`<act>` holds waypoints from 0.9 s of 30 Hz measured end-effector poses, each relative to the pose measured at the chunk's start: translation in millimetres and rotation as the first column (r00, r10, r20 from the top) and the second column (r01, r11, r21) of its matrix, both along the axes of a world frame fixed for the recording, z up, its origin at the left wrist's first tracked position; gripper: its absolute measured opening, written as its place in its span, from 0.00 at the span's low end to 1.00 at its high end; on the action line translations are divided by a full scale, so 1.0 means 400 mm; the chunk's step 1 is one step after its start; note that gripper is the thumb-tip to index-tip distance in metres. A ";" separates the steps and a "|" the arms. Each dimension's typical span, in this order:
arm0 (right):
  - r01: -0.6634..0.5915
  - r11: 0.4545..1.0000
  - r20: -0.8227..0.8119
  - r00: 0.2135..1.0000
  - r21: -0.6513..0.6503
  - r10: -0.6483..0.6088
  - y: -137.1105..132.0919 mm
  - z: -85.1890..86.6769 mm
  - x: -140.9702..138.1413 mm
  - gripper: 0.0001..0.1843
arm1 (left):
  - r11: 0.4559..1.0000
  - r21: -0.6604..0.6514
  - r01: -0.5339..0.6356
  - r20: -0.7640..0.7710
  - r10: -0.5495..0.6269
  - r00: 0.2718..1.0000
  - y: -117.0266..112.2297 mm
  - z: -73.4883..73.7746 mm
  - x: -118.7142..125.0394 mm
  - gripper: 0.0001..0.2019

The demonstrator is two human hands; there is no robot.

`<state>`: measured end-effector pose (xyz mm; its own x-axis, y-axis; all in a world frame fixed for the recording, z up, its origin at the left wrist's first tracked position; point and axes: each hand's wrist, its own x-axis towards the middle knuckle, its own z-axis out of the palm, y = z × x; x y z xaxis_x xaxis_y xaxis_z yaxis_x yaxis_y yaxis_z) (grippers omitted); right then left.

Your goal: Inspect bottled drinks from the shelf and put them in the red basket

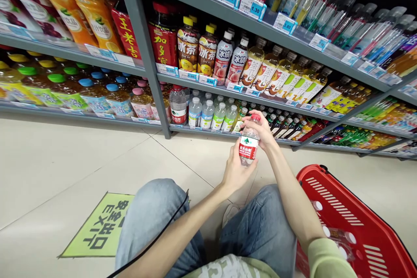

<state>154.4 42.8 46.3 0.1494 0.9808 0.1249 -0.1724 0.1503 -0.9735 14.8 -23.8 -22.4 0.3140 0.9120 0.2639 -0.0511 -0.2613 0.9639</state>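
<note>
Both of my hands are on a small clear water bottle with a red cap and a red and white label. It is held nearly upright above my knees, in front of the shelves. My left hand wraps around its lower part, the fingers partly behind the bottle. Around the neck, just under the cap, curl the fingers of my right hand. The label faces me, and the cap looks closed. A larger red-capped water bottle stands on the bottom shelf, to the left of the hands.
A red basket with several white-capped bottles sits on the floor at my right. Grey shelves full of drinks run across the front, with price tags along their edges. A green exit sign is on the floor at left.
</note>
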 end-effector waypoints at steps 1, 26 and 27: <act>-0.008 1.000 -0.008 1.000 -0.009 0.008 0.002 -0.002 0.002 0.26 | 0.998 -0.051 0.030 0.061 -0.027 0.998 0.002 0.000 0.001 0.37; -0.009 1.000 -0.069 0.998 0.018 0.010 -0.001 0.010 -0.020 0.26 | 0.473 -0.489 0.733 0.784 -0.129 0.607 0.013 0.021 -0.017 0.19; -0.047 0.999 -0.104 0.993 0.012 0.048 -0.003 0.013 -0.022 0.25 | 0.436 -0.448 0.781 0.830 -0.123 0.544 0.012 0.023 -0.022 0.21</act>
